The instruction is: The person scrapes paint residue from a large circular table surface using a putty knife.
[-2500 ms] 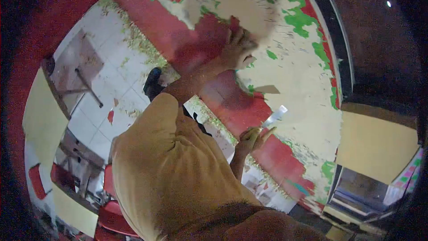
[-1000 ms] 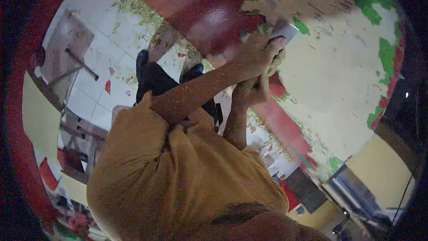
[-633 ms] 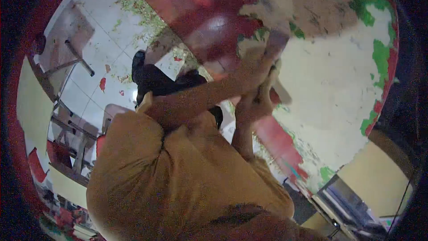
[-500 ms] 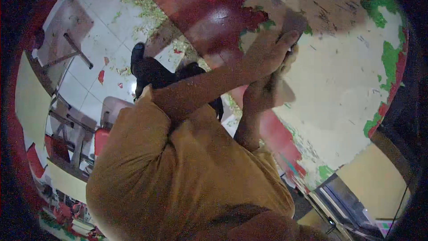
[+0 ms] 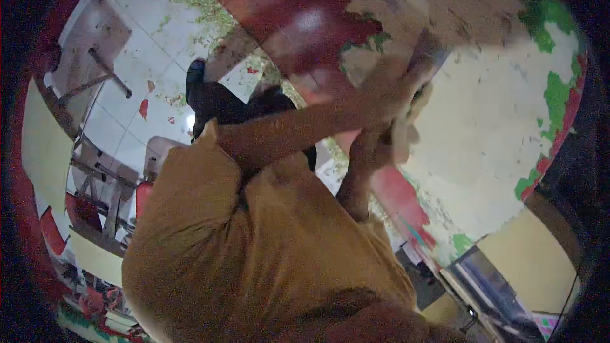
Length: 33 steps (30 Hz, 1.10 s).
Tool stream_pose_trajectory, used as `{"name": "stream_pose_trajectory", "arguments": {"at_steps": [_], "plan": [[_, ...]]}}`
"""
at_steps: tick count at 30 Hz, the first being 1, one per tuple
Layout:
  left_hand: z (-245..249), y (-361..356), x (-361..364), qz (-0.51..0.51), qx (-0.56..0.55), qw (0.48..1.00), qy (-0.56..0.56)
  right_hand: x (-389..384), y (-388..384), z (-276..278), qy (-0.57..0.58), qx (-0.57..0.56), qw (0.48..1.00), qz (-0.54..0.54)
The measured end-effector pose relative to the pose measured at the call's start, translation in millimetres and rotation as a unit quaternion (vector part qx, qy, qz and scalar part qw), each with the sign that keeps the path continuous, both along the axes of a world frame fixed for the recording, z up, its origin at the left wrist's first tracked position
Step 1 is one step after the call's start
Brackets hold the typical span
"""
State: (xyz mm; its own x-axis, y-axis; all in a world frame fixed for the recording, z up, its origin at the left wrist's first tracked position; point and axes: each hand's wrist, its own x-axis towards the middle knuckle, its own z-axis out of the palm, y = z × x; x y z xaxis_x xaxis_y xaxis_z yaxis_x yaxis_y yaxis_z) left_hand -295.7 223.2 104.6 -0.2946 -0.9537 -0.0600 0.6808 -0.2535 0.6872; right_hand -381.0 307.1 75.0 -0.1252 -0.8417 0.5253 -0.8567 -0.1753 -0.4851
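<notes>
Both my arms reach to the right, toward a wall with patchy, peeling paint [image 5: 483,127]. My left hand [image 5: 403,86] is closed round what looks like a paint scraper [image 5: 427,54], whose flat grey end lies against the wall and is blurred. Just below it, my right hand [image 5: 384,143] is closed too, its fingers bent beside the left hand around the tool's lower part. The handle is mostly covered by my fingers. Around the tool the wall shows pale bare plaster, with red paint [image 5: 305,19] to the left and green patches [image 5: 559,89] to the right.
Paint flakes [image 5: 197,19] litter the white tiled floor [image 5: 146,51] along the wall's foot. Tables [image 5: 47,140] with metal legs and red chairs [image 5: 82,209] stand at the left. A cream panel [image 5: 534,254] and a dark metal-edged item [image 5: 483,279] are at lower right.
Both hands have shifted slightly, and are more blurred now. The tool's grey end shows more clearly beyond my left hand, and my right hand sits a little lower.
</notes>
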Motion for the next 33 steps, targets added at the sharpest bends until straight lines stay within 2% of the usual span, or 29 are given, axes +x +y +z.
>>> {"name": "stream_pose_trajectory", "arguments": {"at_steps": [3,5,6,8,11,12,14,16,18,19,20,21,22,25,27,28,30,32,33], "plan": [[-8.9,-0.5,-1.7,0.030,-0.068,0.993,-0.090,0.3,-9.5,-6.1,0.032,-0.026,0.999,0.006],[-20.4,1.1,-8.2,0.053,-0.046,0.993,-0.092,14.0,-1.2,3.1,-0.039,-0.026,0.999,-0.019],[-18.0,8.3,-11.8,0.052,0.006,0.998,-0.047,13.2,3.7,6.1,-0.047,-0.016,0.999,-0.021],[-24.9,5.7,-20.4,0.094,-0.010,0.992,-0.082,1.0,3.5,9.0,0.018,0.057,0.998,-0.011],[-21.1,-8.8,-4.6,-0.026,0.049,0.992,0.112,-0.1,-14.2,-7.5,0.094,-0.028,0.995,0.016],[-20.4,-4.1,4.1,-0.054,0.033,0.996,0.064,5.1,-13.4,-5.8,0.075,-0.040,0.996,0.011],[-24.7,10.1,-17.2,0.021,0.020,0.998,0.051,20.1,-10.3,0.3,-0.005,-0.056,0.998,-0.006],[-17.7,10.8,-12.9,-0.023,0.040,0.996,0.083,-0.2,6.7,1.0,0.028,0.009,1.000,0.005],[-13.5,-1.7,-3.3,-0.038,0.033,0.996,0.080,-6.1,0.2,-3.6,0.104,-0.013,0.994,0.007],[-14.5,-11.2,3.0,-0.028,0.017,0.998,0.057,8.1,-2.8,-0.8,0.044,-0.013,0.999,-0.013],[-13.9,-10.0,3.8,-0.025,0.048,0.993,0.102,22.5,-5.9,2.2,-0.019,-0.017,0.999,-0.032],[-17.2,2.7,-6.6,0.009,0.052,0.996,0.070,36.9,-9.0,5.4,-0.082,-0.026,0.995,-0.050],[-25.0,14.7,-23.4,0.048,0.044,0.997,0.037,31.9,-4.1,-3.8,-0.068,-0.075,0.993,-0.054],[-20.4,16.9,-17.6,0.004,0.032,0.997,0.068,20.7,0.1,-4.9,-0.006,-0.060,0.997,-0.043],[-21.1,0.3,-4.7,-0.028,-0.014,0.998,0.046,19.1,0.2,-6.9,-0.002,-0.008,0.999,-0.048],[-19.8,-0.9,-0.1,-0.049,0.013,0.997,0.060,21.0,-4.0,-16.0,0.019,-0.042,0.998,-0.043],[-17.9,15.2,-5.9,-0.017,0.038,0.996,0.074,21.1,11.4,-11.2,-0.023,-0.017,0.997,-0.073],[-14.3,10.5,-5.7,-0.007,0.037,0.996,0.079,16.6,5.8,-5.5,0.020,-0.002,0.997,-0.068],[-13.2,6.4,-4.2,-0.020,0.038,0.996,0.079,9.2,4.2,-1.5,0.087,0.016,0.994,-0.058]]}}
